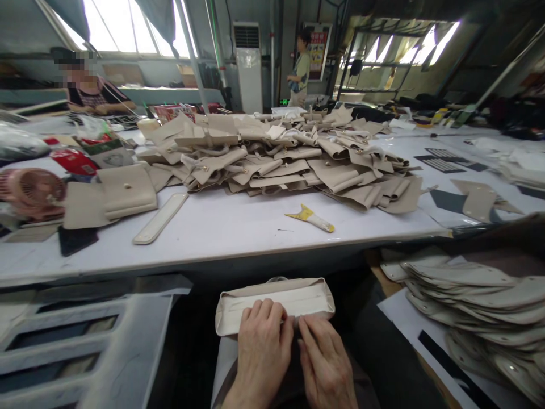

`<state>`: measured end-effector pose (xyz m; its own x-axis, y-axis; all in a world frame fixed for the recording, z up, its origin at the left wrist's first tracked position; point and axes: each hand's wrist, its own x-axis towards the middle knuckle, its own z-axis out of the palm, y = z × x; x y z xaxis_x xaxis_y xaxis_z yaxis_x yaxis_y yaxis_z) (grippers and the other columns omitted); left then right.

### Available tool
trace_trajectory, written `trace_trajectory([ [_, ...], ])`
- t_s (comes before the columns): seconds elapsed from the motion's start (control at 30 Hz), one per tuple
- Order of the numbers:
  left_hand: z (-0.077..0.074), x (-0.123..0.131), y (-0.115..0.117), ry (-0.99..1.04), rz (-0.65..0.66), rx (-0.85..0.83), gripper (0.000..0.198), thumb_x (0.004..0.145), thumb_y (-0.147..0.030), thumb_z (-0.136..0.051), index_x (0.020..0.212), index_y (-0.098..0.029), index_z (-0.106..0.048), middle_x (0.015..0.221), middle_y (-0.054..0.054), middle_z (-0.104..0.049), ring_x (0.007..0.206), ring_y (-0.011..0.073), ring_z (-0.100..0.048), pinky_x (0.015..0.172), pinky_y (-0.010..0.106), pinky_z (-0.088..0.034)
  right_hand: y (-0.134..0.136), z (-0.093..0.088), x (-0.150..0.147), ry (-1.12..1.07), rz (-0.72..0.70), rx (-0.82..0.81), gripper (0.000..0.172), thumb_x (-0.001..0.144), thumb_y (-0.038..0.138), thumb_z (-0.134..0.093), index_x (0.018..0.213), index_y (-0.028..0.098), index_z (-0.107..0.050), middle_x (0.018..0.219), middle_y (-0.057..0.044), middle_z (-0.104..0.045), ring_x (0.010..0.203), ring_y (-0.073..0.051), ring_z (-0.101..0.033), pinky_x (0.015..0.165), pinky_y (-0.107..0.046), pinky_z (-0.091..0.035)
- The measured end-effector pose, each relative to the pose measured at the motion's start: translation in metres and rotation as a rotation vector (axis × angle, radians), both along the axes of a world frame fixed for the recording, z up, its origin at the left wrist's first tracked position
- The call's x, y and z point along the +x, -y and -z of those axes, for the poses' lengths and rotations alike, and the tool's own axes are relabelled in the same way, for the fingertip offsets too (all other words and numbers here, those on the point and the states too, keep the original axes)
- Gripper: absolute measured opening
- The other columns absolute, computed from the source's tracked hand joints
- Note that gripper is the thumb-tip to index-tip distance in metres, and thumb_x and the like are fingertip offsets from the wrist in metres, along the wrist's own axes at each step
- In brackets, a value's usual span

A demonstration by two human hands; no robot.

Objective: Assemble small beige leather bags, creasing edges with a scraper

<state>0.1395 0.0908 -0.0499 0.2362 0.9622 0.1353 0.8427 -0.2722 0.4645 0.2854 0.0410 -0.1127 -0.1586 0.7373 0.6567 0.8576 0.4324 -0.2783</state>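
Observation:
Both my hands rest side by side on a beige bag piece held low in front of me, below the table's edge. My left hand has its fingers curled over the piece's near edge. My right hand presses its fingers together on the same edge, just to the right. The piece is a long folded strip with a white lining showing. A big heap of similar beige pieces lies on the white table beyond.
A yellow-handled scraper and a cream strip lie on the table. A stack of beige panels sits at right, a pink fan at left. One person sits at far left, another stands at the back.

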Motion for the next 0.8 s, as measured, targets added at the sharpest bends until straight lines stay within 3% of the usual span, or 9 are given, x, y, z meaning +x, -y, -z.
trace_trajectory([
  [0.27,-0.005,-0.016,0.002,0.013,-0.042,0.025,0.017,0.091,-0.020,-0.052,0.075,-0.021,-0.057,0.079,0.003,-0.060,0.081,0.0233,-0.054,0.079,0.041,-0.036,-0.004,-0.005,-0.026,-0.027,-0.080,-0.037,0.042,0.090,0.003,-0.048,0.131,0.005,-0.055,0.122,-0.018,-0.061,0.118,-0.029,-0.053,0.095,-0.046,-0.052],
  [0.37,0.003,-0.031,0.011,0.098,-0.072,0.124,0.010,0.091,-0.023,-0.055,0.082,-0.022,-0.059,0.085,0.003,-0.062,0.087,0.0238,-0.056,0.087,0.044,-0.037,-0.003,-0.008,-0.034,-0.038,-0.088,-0.052,0.042,0.091,0.004,-0.047,0.132,0.006,-0.055,0.122,-0.017,-0.061,0.118,-0.028,-0.053,0.096,-0.046,-0.051],
  [0.43,0.017,-0.047,0.019,0.235,-0.167,0.244,0.008,0.089,-0.026,-0.059,0.096,-0.022,-0.060,0.101,0.006,-0.063,0.102,0.0261,-0.056,0.097,0.048,-0.035,-0.003,-0.010,-0.038,-0.036,-0.091,-0.057,0.043,0.091,0.005,-0.049,0.134,0.007,-0.054,0.123,-0.016,-0.062,0.118,-0.028,-0.053,0.096,-0.045,-0.051],
  [0.5,0.039,-0.066,0.025,0.522,-0.421,0.261,0.022,0.088,-0.032,-0.062,0.107,-0.023,-0.058,0.118,0.008,-0.058,0.117,0.0266,-0.051,0.107,0.047,-0.032,-0.003,-0.010,-0.042,-0.018,-0.103,-0.065,0.045,0.091,0.006,-0.049,0.135,0.006,-0.052,0.124,-0.016,-0.062,0.119,-0.028,-0.052,0.097,-0.045,-0.051],
  [0.53,0.052,-0.074,0.027,0.745,-0.609,0.177,0.024,0.088,-0.036,-0.062,0.109,-0.024,-0.056,0.121,0.006,-0.056,0.121,0.0251,-0.050,0.110,0.044,-0.032,-0.003,-0.010,-0.044,-0.007,-0.113,-0.071,0.046,0.091,0.006,-0.050,0.136,0.006,-0.051,0.124,-0.016,-0.061,0.120,-0.028,-0.052,0.097,-0.046,-0.051],
  [0.6,0.078,-0.083,0.030,1.234,-0.970,-0.159,0.021,0.091,-0.042,-0.055,0.104,-0.025,-0.055,0.116,0.004,-0.058,0.120,0.0213,-0.052,0.109,0.038,-0.036,-0.004,-0.008,-0.047,0.011,-0.129,-0.074,0.047,0.091,0.007,-0.050,0.137,0.005,-0.050,0.125,-0.016,-0.061,0.122,-0.029,-0.051,0.098,-0.046,-0.050],
  [0.63,0.091,-0.083,0.030,1.393,-1.061,-0.327,0.022,0.094,-0.044,-0.049,0.099,-0.023,-0.055,0.109,0.005,-0.060,0.115,0.0219,-0.056,0.105,0.039,-0.041,-0.004,-0.007,-0.049,0.015,-0.135,-0.069,0.047,0.091,0.007,-0.050,0.137,0.005,-0.050,0.126,-0.016,-0.061,0.122,-0.029,-0.051,0.098,-0.046,-0.050],
  [0.7,0.110,-0.074,0.029,1.587,-1.082,-0.601,0.026,0.096,-0.040,-0.042,0.089,-0.018,-0.056,0.094,0.010,-0.064,0.099,0.0254,-0.065,0.094,0.045,-0.051,-0.004,-0.004,-0.051,0.021,-0.147,-0.056,0.046,0.091,0.007,-0.050,0.136,0.005,-0.051,0.127,-0.017,-0.060,0.123,-0.029,-0.050,0.099,-0.047,-0.049],
  [0.8,0.125,-0.048,0.023,1.778,-0.941,-0.749,0.025,0.093,-0.035,-0.043,0.089,-0.016,-0.060,0.087,0.013,-0.068,0.090,0.0272,-0.069,0.088,0.044,-0.055,-0.005,-0.001,-0.054,0.017,-0.160,-0.039,0.046,0.090,0.006,-0.050,0.137,0.006,-0.051,0.127,-0.017,-0.060,0.122,-0.029,-0.051,0.098,-0.047,-0.049],
])
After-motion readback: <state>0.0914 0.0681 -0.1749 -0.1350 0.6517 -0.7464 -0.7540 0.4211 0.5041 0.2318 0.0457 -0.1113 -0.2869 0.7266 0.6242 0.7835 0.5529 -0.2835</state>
